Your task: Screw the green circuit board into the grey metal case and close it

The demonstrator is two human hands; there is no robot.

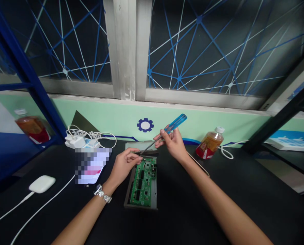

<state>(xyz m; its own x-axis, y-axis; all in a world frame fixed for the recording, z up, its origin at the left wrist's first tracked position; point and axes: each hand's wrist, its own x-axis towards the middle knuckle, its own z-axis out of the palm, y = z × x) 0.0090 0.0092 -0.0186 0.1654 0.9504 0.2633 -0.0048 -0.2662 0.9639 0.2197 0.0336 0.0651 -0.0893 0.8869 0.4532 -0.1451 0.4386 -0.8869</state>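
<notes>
A green circuit board lies in a grey metal tray on the black table. My right hand grips a screwdriver with a clear blue handle; its shaft slants down left to the board's far edge. My left hand, with a watch on the wrist, rests at the board's far left corner, fingers pinched together next to the screwdriver tip. What they pinch is too small to make out.
A drink bottle lies on its side at the right, another bottle at the far left. A blurred phone, white chargers with cables and a white earbud case sit on the left.
</notes>
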